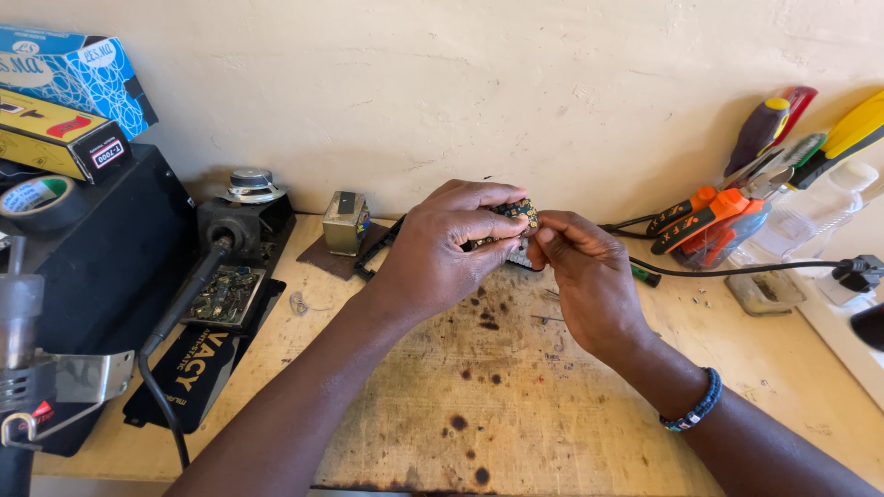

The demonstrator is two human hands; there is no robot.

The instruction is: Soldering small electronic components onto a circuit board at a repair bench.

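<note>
My left hand [447,244] grips a small dark circuit board [517,213] with yellow parts, held up above the wooden bench [516,396]. Most of the board is hidden by my fingers. My right hand [585,276] meets it from the right, thumb and forefinger pinched at the board's right edge. A beaded bracelet [692,410] sits on my right wrist. Both hands hover near the back middle of the bench, close to the wall.
A soldering iron [189,294] lies at the left over another circuit board [223,296]. A small transformer [345,223] stands by the wall. Orange-handled pliers [704,216] and screwdrivers [769,129] fill a holder at the right. Boxes [64,101] and tape [37,198] sit on a black unit at far left.
</note>
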